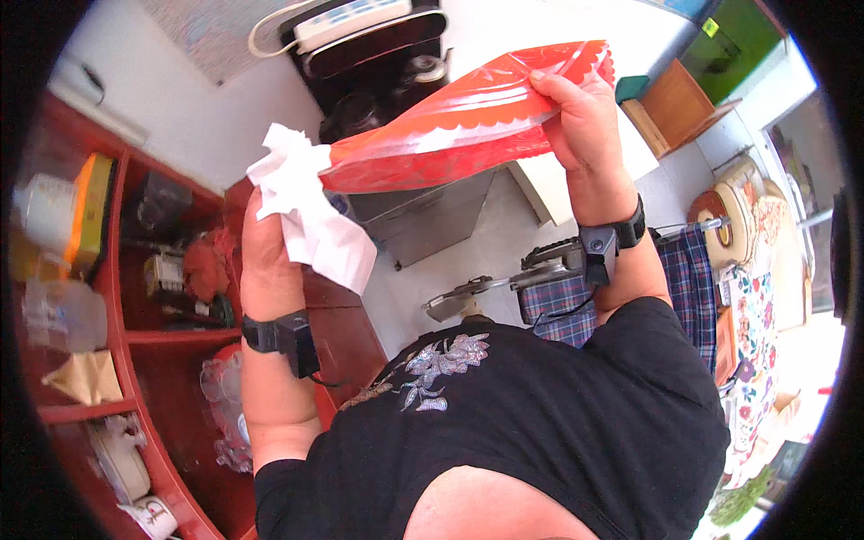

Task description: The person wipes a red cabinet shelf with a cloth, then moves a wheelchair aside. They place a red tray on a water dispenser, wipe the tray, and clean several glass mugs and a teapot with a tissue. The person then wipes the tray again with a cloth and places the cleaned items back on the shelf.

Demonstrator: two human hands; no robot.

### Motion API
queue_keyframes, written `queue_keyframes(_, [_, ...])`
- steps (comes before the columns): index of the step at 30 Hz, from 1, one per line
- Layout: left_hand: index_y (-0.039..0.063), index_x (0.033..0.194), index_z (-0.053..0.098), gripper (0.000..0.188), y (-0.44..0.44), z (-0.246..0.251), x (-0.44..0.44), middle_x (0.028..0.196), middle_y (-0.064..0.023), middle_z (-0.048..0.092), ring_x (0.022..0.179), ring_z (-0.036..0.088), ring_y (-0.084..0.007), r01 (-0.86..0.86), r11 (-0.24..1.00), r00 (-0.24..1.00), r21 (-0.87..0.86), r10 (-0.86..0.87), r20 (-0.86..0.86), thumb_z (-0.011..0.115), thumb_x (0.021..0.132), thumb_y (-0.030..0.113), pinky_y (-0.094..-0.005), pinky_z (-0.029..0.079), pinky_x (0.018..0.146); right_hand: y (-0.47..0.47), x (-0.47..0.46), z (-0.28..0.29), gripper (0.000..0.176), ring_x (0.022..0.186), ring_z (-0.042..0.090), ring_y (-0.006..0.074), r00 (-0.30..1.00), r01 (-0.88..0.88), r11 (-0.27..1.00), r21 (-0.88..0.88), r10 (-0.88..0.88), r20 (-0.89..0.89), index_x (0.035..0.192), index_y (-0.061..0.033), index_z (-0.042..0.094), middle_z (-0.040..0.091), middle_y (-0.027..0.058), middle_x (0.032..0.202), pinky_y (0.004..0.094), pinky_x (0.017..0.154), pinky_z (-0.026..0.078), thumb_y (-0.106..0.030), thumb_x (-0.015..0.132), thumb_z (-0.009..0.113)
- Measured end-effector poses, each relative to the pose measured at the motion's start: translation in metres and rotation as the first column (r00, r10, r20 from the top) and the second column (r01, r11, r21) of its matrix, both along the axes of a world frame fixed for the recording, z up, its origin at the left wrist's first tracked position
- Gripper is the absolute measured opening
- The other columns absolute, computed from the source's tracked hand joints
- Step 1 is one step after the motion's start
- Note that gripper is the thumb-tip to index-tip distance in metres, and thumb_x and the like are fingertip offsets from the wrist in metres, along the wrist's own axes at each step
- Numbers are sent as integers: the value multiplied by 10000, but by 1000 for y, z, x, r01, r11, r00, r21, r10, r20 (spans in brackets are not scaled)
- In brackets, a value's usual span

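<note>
A red scalloped-edged sheet, glossy like plastic, point(439, 145) is stretched between my two raised hands. On the right, my right hand point(580, 118) pinches its upper part with the thumb on top. White paper tissue point(317, 216) covers the fingers of my left hand point(266, 256) and meets the sheet's narrow gathered end. How the left fingers grip beneath the tissue is hidden. Both wrists wear black straps with small devices.
Red wooden shelves point(182, 336) with boxes, bags and a mug point(152, 516) stand at left. A power strip point(351, 23) and a kettle point(426, 67) are ahead. Right are a wheelchair with a plaid seat point(557, 307), a wooden box point(675, 104) and floral cloth point(752, 337).
</note>
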State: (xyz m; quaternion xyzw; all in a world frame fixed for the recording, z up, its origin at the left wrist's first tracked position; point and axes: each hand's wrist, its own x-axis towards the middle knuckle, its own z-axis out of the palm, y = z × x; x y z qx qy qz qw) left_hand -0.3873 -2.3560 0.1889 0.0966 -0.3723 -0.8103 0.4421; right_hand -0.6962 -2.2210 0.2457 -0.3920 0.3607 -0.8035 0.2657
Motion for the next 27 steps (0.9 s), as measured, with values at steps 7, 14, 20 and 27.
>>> queue_keyframes(7, [0, 1145, 539, 288, -33, -18, -184, 1056, -133, 631, 935, 634, -244, 241, 970, 968, 34, -243, 63, 482, 891, 123, -386, 522, 828, 3, -152, -25, 125, 709, 651, 229, 967, 240, 971, 9, -240, 87, 871, 53, 587, 642, 130, 827, 327, 633, 546, 56, 747, 601])
queue_keyframes(14, [-4, 1115, 559, 287, -60, -56, -356, 1055, -125, 633, 953, 619, -260, 266, 953, 943, 144, -288, 165, 556, 837, 67, -399, 504, 841, -15, -282, -75, 158, 788, 641, 257, 856, 466, 817, 339, -514, 63, 948, 71, 558, 627, 163, 923, 360, 651, 552, 43, 793, 574])
queue_keyframes(20, [17, 1089, 549, 254, -71, -78, -423, 1036, -99, 612, 934, 614, -235, 393, 919, 919, 30, -393, 12, 489, 894, 168, -378, 509, 810, 11, -323, -114, 212, 753, 628, 218, 804, 565, 825, 24, -557, 208, 963, 23, 568, 634, 121, 877, 306, 638, 522, 83, 759, 564])
queue_keyframes(27, [11, 1057, 548, 236, -56, -158, -463, 974, -97, 612, 877, 625, -231, 261, 943, 910, 205, -311, 274, 500, 872, 150, -369, 533, 750, 40, -328, -231, 294, 828, 635, 224, 650, 611, 705, 361, -707, 280, 1073, 7, 541, 632, 100, 985, 341, 697, 544, 79, 788, 533])
